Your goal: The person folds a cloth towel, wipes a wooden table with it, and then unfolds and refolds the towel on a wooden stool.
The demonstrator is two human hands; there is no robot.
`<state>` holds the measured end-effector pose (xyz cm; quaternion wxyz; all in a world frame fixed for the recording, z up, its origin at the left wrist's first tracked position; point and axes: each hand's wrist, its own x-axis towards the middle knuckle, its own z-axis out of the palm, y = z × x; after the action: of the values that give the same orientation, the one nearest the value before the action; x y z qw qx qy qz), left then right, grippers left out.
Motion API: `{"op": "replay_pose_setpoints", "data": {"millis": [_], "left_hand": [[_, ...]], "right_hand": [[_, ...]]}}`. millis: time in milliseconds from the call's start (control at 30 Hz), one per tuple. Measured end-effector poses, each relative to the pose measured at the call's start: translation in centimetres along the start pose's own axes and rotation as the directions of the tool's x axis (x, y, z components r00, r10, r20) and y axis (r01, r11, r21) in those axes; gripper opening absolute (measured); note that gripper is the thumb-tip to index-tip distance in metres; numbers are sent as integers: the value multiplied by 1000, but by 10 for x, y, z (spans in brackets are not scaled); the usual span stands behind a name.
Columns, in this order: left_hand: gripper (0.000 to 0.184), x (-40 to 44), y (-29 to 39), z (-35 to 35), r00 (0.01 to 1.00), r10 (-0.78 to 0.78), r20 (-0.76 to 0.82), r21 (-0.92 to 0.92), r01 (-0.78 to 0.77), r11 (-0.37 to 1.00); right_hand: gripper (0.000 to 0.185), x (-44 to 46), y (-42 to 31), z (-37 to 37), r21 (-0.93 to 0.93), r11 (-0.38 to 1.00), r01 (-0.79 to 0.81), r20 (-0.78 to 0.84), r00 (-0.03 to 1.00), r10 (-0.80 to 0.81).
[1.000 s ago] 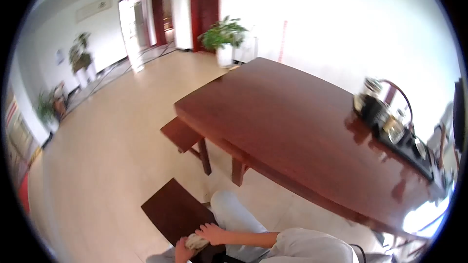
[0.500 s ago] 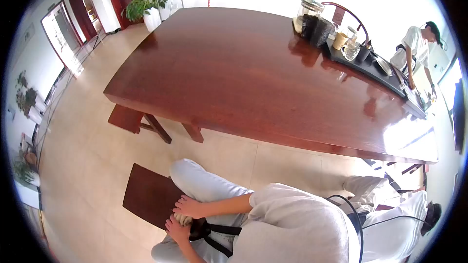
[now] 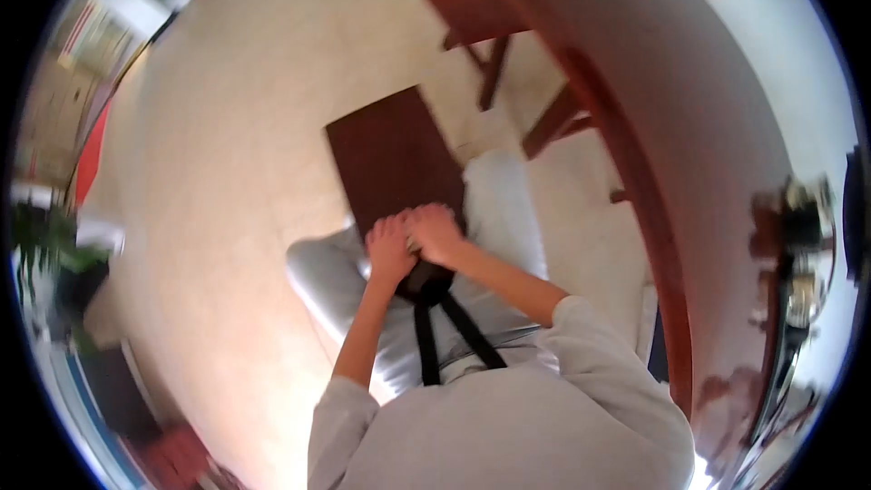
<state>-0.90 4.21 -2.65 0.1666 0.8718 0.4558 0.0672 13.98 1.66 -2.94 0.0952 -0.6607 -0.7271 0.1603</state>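
My left hand [image 3: 390, 250] and my right hand [image 3: 436, 234] lie side by side at the near end of a dark brown bench seat [image 3: 390, 145] between my knees. Their fingers curl downward. Both are round a small pale thing [image 3: 413, 243], mostly covered, and I cannot make out what it is. Just below the hands is a dark object [image 3: 425, 281], blurred. Two black straps [image 3: 426, 345] run from it back towards my shirt.
A large reddish-brown table [image 3: 662, 245] curves along my right, with a wooden stool [image 3: 481, 9] by its far end. Glass jars and tea things [image 3: 803, 299] stand at its right edge. Plants [image 3: 54, 240] are at the far left.
My view has swung left and down, so the table has shifted to the right and the bench seat lies nearer the middle. Both hands stay together at the bench end.
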Motion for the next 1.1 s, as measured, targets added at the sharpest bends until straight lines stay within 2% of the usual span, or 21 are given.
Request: {"op": "replay_pose_setpoints", "data": {"millis": [33, 67, 133, 200, 233, 267, 300, 333, 467, 533, 600, 633, 667, 700, 733, 800, 833, 867, 967, 1033, 1100], "left_hand": [[76, 6, -8, 4, 999, 1, -54, 9, -1, 1000], [75, 7, -8, 2, 995, 8, -101, 6, -8, 1000], [74, 24, -14, -6, 988, 8, -154, 0, -8, 1000], [71, 38, -21, -4, 972, 34, -232, 6, -33, 999], [71, 49, -29, -2, 977, 21, -214, -12, -24, 1000], [68, 61, -37, -2, 960, 32, -279, -20, -39, 999], [66, 63, -35, -3, 934, 44, -354, -16, -53, 998], [66, 71, -39, -3, 934, 49, -353, -21, -61, 998], [62, 118, -68, 0, 925, 19, -379, -95, -59, 994], [61, 144, -80, -12, 944, -7, -330, -195, -61, 979], [52, 172, -93, -16, 922, 59, -384, -228, -156, 961], [48, 181, -94, -29, 952, 48, -303, -256, -130, 958], [51, 194, -122, -6, 893, 182, -412, -111, -248, 962], [58, 201, -135, -4, 919, 141, -367, -153, -209, 966], [65, 214, -146, -1, 916, 187, -354, -80, -228, 970], [66, 229, -167, 8, 917, 201, -345, -76, -241, 967], [64, 239, -178, 10, 925, 230, -303, -104, -272, 957], [62, 249, -188, 12, 930, 259, -260, -135, -300, 944], [61, 239, -175, -6, 967, 166, -191, -166, -198, 966], [60, 231, -170, 0, 960, 81, -270, -133, -120, 984], [59, 222, -172, -2, 955, 157, -250, -120, -191, 974]], "right_hand": [[59, 2, 3, 11, -48, 999, 23, -157, 987, -31], [70, 4, 6, 4, -4, 999, 51, -112, 992, -51], [73, 20, 6, 3, -30, 996, 87, -142, 986, -91], [78, 34, 10, 7, 12, 996, 88, -281, 956, -81], [79, 47, 13, 8, 7, 996, 91, -305, 949, -85], [79, 57, 16, 7, 6, 996, 86, -295, 952, -80], [78, 61, 19, 4, 23, 991, 129, -340, 934, -114], [78, 73, 21, 3, 36, 986, 161, -381, 914, -135], [59, 121, 26, -7, 108, 985, 138, -419, 905, -81], [44, 157, 28, -9, 250, 964, 91, -348, 938, 2], [33, 185, 30, -6, 209, 973, 94, -443, 896, 8], [25, 194, 24, -24, 183, 983, -5, -309, 949, 62], [22, 208, 26, -16, 121, 992, -38, -335, 939, 76], [17, 217, 25, -5, 106, 993, 45, -524, 851, 17], [14, 223, 22, -13, 132, 988, -78, -408, 904, 126], [11, 248, 23, -9, 423, 900, -104, -304, 920, 249], [12, 238, 19, -29, 193, 969, -155, -410, 884, 223], [10, 250, 24, -8, 167, 962, -217, -367, 892, 265], [15, 224, 4, -34, 91, 958, -273, -250, 925, 288], [19, 219, 3, -25, 39, 959, -282, -211, 935, 284], [23, 211, 1, -12, 12, 961, -275, -205, 940, 272]]}}
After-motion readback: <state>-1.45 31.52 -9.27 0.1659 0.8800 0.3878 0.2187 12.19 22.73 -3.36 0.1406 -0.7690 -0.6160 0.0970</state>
